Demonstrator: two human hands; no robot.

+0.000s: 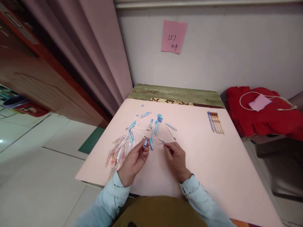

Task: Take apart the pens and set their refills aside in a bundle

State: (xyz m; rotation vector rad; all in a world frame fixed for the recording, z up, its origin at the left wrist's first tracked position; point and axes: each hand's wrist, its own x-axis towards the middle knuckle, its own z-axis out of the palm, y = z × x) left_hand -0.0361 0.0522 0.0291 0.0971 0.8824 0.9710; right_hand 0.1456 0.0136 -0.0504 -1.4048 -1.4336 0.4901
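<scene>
My left hand is closed around a short blue pen barrel, its tip pointing away from me. My right hand pinches a small thin pen part between fingertips, too small to name. Both hands hover over a pale pink sheet covering the table. Just beyond them lies a scatter of blue pen barrels, caps and thin white refills. A heap of clear plastic wrappers lies left of my left hand.
A row of assembled pens, one blue and several orange-tan, lies at the far right of the sheet. A red cloth with a white cable sits right of the table. A pink note hangs on the wall; curtain at left.
</scene>
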